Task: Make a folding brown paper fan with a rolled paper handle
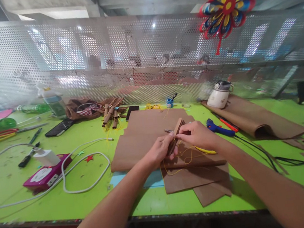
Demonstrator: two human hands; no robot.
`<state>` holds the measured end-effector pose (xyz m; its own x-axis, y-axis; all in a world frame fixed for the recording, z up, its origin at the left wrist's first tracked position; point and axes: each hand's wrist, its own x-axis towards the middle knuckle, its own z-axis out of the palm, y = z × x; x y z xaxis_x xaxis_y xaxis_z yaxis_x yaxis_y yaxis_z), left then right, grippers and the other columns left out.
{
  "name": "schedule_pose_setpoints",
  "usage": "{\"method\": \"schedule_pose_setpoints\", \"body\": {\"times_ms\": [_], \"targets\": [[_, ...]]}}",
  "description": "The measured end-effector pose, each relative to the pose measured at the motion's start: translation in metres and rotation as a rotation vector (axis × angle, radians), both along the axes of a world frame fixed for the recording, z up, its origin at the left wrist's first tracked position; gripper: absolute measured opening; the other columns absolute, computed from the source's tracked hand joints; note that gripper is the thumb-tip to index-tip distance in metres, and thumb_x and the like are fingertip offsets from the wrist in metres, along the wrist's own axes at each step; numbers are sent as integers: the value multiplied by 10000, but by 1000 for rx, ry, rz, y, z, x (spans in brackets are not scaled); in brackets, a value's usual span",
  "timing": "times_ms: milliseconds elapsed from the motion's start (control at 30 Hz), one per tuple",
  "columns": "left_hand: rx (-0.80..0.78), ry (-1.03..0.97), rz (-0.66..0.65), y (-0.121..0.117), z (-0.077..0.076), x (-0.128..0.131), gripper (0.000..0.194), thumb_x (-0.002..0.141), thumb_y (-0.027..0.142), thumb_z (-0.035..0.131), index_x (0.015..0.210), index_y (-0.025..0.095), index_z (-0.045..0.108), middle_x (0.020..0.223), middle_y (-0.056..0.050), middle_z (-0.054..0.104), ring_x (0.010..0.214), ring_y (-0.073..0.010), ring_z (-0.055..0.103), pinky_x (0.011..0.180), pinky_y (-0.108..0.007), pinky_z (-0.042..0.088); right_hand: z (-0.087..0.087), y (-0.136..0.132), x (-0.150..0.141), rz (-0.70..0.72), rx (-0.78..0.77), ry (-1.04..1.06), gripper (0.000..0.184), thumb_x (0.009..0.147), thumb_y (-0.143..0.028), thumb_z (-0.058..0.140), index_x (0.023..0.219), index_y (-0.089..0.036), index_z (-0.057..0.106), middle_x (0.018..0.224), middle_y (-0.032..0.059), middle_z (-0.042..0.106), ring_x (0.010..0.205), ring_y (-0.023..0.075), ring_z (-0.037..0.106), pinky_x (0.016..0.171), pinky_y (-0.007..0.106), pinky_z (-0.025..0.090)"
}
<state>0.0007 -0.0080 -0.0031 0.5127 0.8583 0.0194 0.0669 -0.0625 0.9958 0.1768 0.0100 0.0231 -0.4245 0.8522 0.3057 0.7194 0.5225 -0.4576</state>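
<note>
Well left of the brown paper sheets (136, 142), a purple power strip (35, 185) is resting on the green bench (91, 206). A red star (89, 158) is lying nearer the sheets' left edge. Over the sheets, the left hand (162, 148) is clamping the lower part of a folded paper strip (179, 125), holding it tilted. Loose yellow thread (192, 156) is looping below the strip, above the sheets. The right hand (197, 134) is keeping its fingertips together at the strip's right edge; whether they are pinching thread or paper cannot be told. Right of the sheets, a blue glue gun (220, 128) is lying.

Assessment: the strip is probably handling as light and fairly stiff through its layers, not slippery, but liable to crease or spring open. A firm grip across the folded layers is appearing soundest; the thread is likely tangling easily.
</note>
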Motion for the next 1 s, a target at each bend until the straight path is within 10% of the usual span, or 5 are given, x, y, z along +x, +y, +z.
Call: {"method": "schedule_pose_setpoints", "body": {"times_ms": [300, 1000], "targets": [[-100, -45, -133, 4, -4, -2, 345, 748, 395, 632, 968, 153, 524, 609, 48, 492, 452, -50, 411, 452, -182, 305, 0, 2, 1, 38, -89, 95, 323, 808, -393, 538, 637, -145, 653, 545, -4, 538, 528, 106, 418, 498, 235, 293], [25, -29, -55, 12, -18, 3, 247, 776, 380, 574, 857, 153, 518, 569, 54, 440, 419, -40, 331, 410, -173, 232, -5, 6, -4, -23, -188, 202, 296, 768, -320, 503, 585, -123, 627, 511, -25, 451, 531, 99, 376, 497, 232, 280]]}}
